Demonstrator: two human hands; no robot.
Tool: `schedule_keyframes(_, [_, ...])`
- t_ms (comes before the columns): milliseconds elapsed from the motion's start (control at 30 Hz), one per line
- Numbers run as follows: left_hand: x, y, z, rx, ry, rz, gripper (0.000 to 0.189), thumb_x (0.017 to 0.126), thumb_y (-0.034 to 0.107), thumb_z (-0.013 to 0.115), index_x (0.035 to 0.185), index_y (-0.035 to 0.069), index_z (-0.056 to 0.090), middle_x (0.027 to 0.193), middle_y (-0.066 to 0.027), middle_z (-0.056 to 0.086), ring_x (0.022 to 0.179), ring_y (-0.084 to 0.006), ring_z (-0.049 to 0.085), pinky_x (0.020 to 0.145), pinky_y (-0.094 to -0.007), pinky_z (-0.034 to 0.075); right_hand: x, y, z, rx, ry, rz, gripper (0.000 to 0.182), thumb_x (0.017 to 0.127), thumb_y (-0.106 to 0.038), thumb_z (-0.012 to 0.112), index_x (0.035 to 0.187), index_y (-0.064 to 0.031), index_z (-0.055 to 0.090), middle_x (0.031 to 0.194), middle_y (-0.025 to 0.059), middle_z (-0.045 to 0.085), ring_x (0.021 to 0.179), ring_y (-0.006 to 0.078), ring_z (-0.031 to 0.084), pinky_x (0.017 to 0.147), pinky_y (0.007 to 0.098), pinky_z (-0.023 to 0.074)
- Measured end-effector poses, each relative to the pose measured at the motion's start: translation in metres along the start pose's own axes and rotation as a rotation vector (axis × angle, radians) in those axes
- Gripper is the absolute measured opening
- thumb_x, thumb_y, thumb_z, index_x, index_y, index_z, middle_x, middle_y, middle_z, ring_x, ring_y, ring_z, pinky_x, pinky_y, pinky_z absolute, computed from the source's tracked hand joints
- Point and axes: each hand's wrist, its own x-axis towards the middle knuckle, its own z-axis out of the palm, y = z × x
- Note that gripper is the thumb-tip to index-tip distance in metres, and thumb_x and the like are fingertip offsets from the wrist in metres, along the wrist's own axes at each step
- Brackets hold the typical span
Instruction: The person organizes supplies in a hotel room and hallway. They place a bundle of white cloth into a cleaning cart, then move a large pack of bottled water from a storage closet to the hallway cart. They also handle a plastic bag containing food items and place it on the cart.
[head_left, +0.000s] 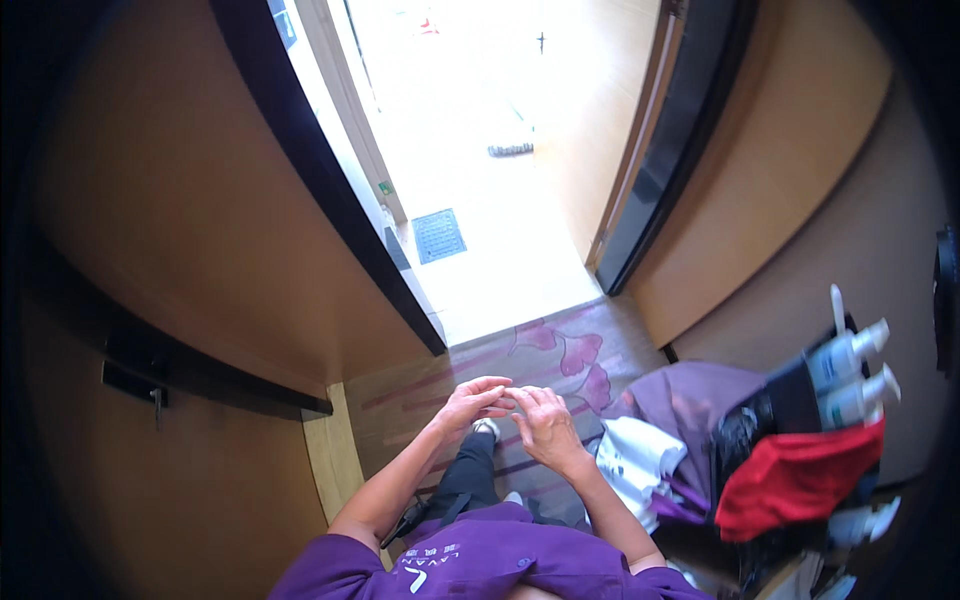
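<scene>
My left hand (474, 406) and my right hand (545, 425) are raised in front of my body, above the patterned carpet (420, 401). Their fingertips meet, and the fingers of both hands are slightly bent and spread. I see no object in either hand, though something very small between the fingertips could be hidden. Below them are my dark trousers (471, 472) and one light shoe (487, 428). A white plastic bag or packet (637, 450) lies to the right of my right forearm.
At right, a cart or caddy carries a purple bag (679, 397), a red cloth (799, 476) and several pump bottles (840, 360). Left stands a wooden door (187, 517) with a metal handle (157, 409). Ahead, a doorway opens onto a bright floor with a dark mat or grate (439, 236).
</scene>
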Motion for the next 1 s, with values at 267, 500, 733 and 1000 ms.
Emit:
schedule_keyframes(267, [0.193,0.150,-0.039,-0.055,-0.214,-0.012,0.043,0.103,0.020,0.056,0.140,0.001,0.049,0.125,-0.0109,0.061,0.111,-0.0200,0.064,0.091,-0.0387,0.060,0.203,0.092,-0.010,-0.097,-0.033,0.063,0.059,0.083,-0.004,0.066,0.140,-0.0055,0.049,0.125,0.0160,0.060,0.111,0.0352,0.057,0.095,0.0458,0.0454])
schedule_keyframes(500, [0.305,0.267,-0.087,0.011,-0.124,0.066,0.042,0.102,0.021,0.057,0.139,0.002,0.051,0.125,-0.0138,0.063,0.111,-0.0197,0.064,0.097,-0.0364,0.053,0.361,0.138,-0.008,-0.057,-0.030,0.022,0.065,0.081,-0.003,0.070,0.141,-0.0016,0.046,0.127,0.0194,0.059,0.111,0.0369,0.057,0.097,0.0450,0.0456])
schedule_keyframes(733, [0.421,0.351,-0.154,-0.050,0.120,0.146,0.043,0.100,0.022,0.060,0.137,0.001,0.052,0.122,-0.0151,0.066,0.110,-0.0213,0.066,0.095,-0.0359,0.055,0.524,0.214,0.022,0.077,-0.211,-0.013,0.068,0.082,-0.002,0.070,0.143,0.0010,0.042,0.126,0.0225,0.058,0.113,0.0395,0.055,0.098,0.0467,0.0451])
schedule_keyframes(1000, [0.545,0.448,-0.219,-0.103,0.394,0.207,0.044,0.101,0.020,0.059,0.138,0.000,0.049,0.124,-0.0145,0.064,0.107,-0.0206,0.067,0.090,-0.0339,0.057,0.714,0.326,-0.012,0.055,-0.336,-0.114,0.063,0.086,0.000,0.068,0.145,-0.0025,0.044,0.128,0.0228,0.058,0.115,0.0359,0.059,0.099,0.0428,0.0484])
